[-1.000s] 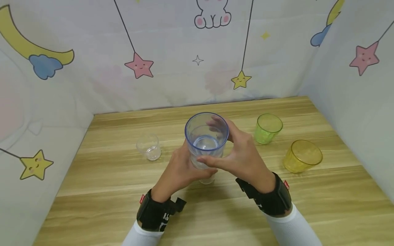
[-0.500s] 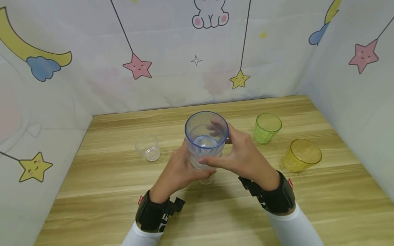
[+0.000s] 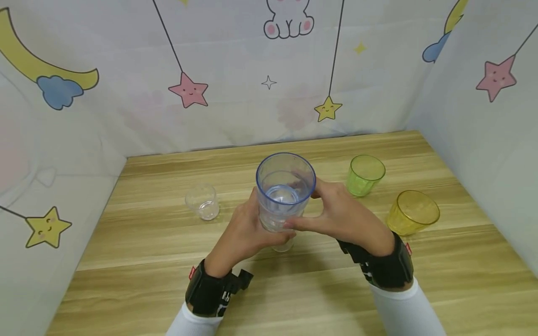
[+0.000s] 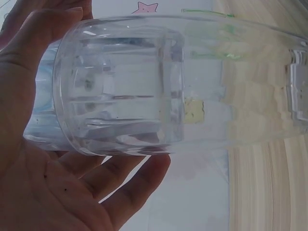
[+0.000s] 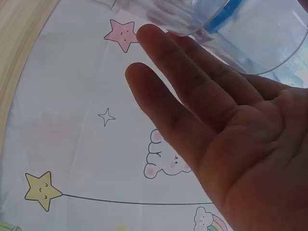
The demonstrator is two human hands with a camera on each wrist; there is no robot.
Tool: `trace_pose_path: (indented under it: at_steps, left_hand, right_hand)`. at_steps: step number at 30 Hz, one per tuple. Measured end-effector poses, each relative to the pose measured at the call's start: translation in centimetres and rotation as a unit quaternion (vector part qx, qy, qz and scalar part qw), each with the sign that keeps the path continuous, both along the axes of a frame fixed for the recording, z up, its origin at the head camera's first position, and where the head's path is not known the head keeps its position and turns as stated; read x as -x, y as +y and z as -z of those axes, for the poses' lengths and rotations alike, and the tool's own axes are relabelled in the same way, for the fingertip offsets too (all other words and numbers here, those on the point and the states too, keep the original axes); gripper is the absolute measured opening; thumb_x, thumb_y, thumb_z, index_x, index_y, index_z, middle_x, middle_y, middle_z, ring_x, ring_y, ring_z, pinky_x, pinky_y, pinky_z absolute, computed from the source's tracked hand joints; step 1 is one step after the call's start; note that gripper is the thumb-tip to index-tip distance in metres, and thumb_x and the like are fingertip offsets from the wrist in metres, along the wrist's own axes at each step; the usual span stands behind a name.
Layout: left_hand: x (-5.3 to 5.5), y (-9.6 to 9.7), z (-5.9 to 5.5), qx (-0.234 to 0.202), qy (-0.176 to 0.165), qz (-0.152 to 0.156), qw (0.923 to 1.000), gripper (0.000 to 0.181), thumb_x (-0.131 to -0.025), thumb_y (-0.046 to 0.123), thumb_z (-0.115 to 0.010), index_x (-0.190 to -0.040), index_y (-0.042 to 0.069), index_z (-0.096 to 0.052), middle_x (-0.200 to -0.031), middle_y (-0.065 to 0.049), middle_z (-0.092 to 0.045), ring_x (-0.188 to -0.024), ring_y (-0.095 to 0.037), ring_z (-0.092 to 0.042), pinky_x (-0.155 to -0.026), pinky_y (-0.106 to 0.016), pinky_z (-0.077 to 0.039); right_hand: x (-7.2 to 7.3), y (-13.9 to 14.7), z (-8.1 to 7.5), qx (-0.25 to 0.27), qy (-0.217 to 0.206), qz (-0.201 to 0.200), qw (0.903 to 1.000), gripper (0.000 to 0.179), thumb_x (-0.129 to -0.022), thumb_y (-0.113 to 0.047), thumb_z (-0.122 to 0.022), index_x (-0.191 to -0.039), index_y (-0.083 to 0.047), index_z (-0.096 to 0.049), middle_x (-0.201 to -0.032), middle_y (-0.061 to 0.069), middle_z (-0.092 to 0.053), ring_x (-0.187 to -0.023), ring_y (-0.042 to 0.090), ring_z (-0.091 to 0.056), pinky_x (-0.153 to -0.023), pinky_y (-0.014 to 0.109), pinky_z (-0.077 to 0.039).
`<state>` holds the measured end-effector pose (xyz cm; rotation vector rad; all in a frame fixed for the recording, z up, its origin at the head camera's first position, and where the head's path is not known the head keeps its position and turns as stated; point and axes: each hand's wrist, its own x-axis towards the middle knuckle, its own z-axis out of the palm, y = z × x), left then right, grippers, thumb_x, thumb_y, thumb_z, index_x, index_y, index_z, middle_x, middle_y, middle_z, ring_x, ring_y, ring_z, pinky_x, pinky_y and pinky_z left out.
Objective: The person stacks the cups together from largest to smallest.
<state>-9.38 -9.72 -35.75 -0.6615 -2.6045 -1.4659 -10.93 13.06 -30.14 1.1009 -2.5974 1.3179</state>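
Observation:
A clear cup with a blue rim (image 3: 286, 177) sits nested in a taller clear cup (image 4: 207, 86), whose base shows below the hands in the head view. My left hand (image 3: 245, 228) grips the clear cup from the left, thumb across its front. From the right, my right hand (image 3: 336, 212) holds the blue-rimmed cup near its lower part, thumb in front and fingers behind it. Several right fingers (image 5: 168, 115) stretch out fairly straight beside the cup in the right wrist view. Both hands hold the pair upright over the wood-grain table (image 3: 159, 280).
A small clear cup (image 3: 202, 203) stands on the table to the left. Over on the right are a green cup (image 3: 365, 176) and a yellow cup (image 3: 412, 213). White printed cloth (image 3: 235, 116) rises along the table's back and sides.
My right hand has shifted to the right, its thumb sliding across the cup's front. The blue-rimmed cup has moved slightly right. My left hand stays nearly still.

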Motion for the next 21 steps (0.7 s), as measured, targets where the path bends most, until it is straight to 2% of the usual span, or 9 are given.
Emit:
trace_pose_path:
  at_steps: [4,6,11,14,21]
  left_hand:
    - [0.03,-0.09,0.08,0.0,-0.001,0.002,1.0,0.099,-0.068,0.037,-0.094,-0.147,0.029,-0.036,-0.122,0.008,-0.064,-0.108,-0.012,-0.063,-0.087,-0.038,-0.053]
    - [0.04,-0.13,0.1,0.0,-0.001,0.003,1.0,0.099,-0.068,0.037,-0.094,-0.147,0.029,-0.035,-0.123,0.007,-0.064,-0.109,-0.012,-0.063,-0.087,-0.038,-0.053]
    - [-0.05,-0.08,0.11,0.001,-0.003,0.0,1.0,0.098,-0.068,0.036,-0.094,-0.147,0.027,-0.035,-0.123,0.008,-0.063,-0.109,-0.011,-0.063,-0.088,-0.038,-0.053]
    - [-0.1,-0.07,0.2,0.002,0.0,-0.002,1.0,0.096,-0.068,0.035,-0.094,-0.145,0.025,-0.036,-0.122,0.007,-0.063,-0.108,-0.011,-0.063,-0.087,-0.037,-0.053]
    - [-0.07,-0.02,0.13,-0.003,0.003,0.0,1.0,0.094,-0.07,0.035,-0.092,-0.145,0.026,-0.036,-0.124,0.007,-0.063,-0.109,-0.011,-0.063,-0.089,-0.037,-0.053]
  right_hand:
    - [0.18,0.19,0.1,-0.01,0.002,-0.009,0.9999,0.076,-0.082,-0.037,-0.086,-0.144,-0.013,-0.05,-0.126,-0.001,-0.067,-0.113,0.011,-0.063,-0.094,0.039,-0.051]
    - [0.26,0.3,0.1,-0.021,0.001,-0.009,0.9997,0.071,-0.082,-0.037,-0.085,-0.141,-0.012,-0.054,-0.125,-0.001,-0.068,-0.114,0.013,-0.063,-0.095,0.04,-0.052]
    - [0.33,0.67,0.09,-0.097,-0.026,0.007,0.9949,0.056,-0.086,-0.036,-0.081,-0.131,-0.007,-0.063,-0.117,0.004,-0.071,-0.111,0.022,-0.066,-0.093,0.044,-0.053]
    - [0.33,0.76,0.21,-0.133,-0.044,0.016,0.99,0.057,-0.088,-0.038,-0.078,-0.133,-0.008,-0.062,-0.117,0.005,-0.071,-0.11,0.025,-0.067,-0.092,0.046,-0.053]
    - [0.44,0.91,0.39,-0.149,-0.058,0.024,0.9869,0.059,-0.09,-0.046,-0.075,-0.135,-0.01,-0.061,-0.123,0.005,-0.069,-0.112,0.029,-0.065,-0.092,0.048,-0.052]
